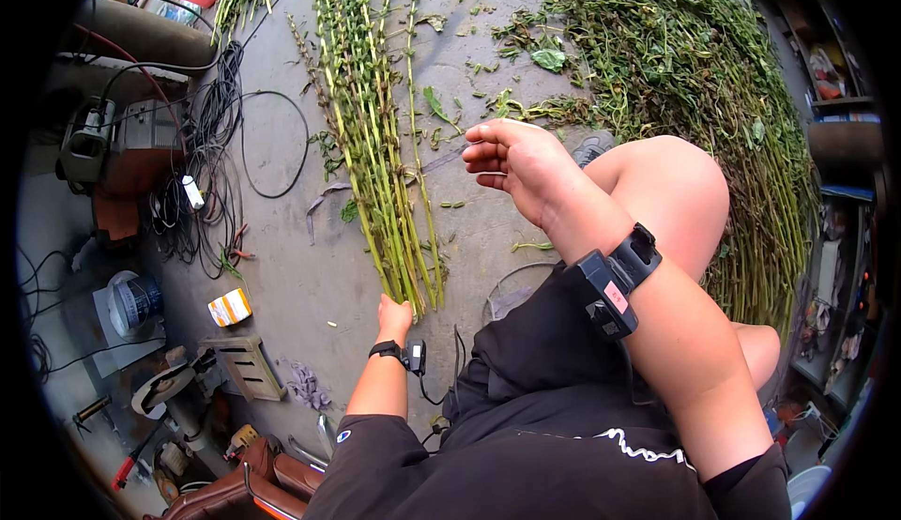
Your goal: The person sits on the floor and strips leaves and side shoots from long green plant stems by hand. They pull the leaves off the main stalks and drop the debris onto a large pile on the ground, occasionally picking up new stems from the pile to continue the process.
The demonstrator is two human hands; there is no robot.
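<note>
A loose bundle of long green plant stalks (pixel 373 147) lies on the concrete floor in front of me, with its seed-pod-studded tops pointing away. My left hand (pixel 395 314) is down at the cut lower ends and grips stalks there; its fingers are mostly hidden. Raised above the floor to the right of the bundle, my right hand (pixel 517 164) holds nothing, its fingers loosely curled and slightly apart. A single stalk (pixel 422 203) lies along the bundle's right side. Both wrists wear black strapped devices.
At right, beyond my bent knee (pixel 669 182), lies a large heap of leafy stalks (pixel 704 97). Tangled black cables (pixel 218 126) run along the left, near an orange-and-white packet (pixel 229 307) and a machine (pixel 141 147). A brown chair (pixel 281 474) stands lower left.
</note>
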